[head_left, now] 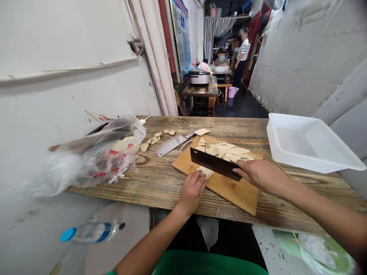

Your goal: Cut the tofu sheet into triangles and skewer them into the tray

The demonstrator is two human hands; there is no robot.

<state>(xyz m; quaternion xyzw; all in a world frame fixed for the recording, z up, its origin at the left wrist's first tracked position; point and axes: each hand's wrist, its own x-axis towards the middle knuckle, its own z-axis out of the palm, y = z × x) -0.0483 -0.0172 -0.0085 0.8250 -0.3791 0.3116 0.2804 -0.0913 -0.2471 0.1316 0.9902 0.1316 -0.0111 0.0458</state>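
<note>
Pins a pale beige flat slice (205, 172) to the light wooden cutting board (229, 191) with the curled left hand (191, 192), grips a dark rectangular cleaver (215, 164) in the clenched right hand (256, 175) just above it, near cut pale pieces (229, 151), on the rough wooden counter (155, 179).

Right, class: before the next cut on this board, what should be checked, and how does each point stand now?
1. Right hand grips dark cleaver: ok.
2. Left hand rests on pale slice on cutting board: ok.
3. Left fingertips clear of the blade: cannot tell, very close.
4. Cutting board lies wholly on the table: ok.
5. Second cleaver lies apart from both hands: ok.
</note>
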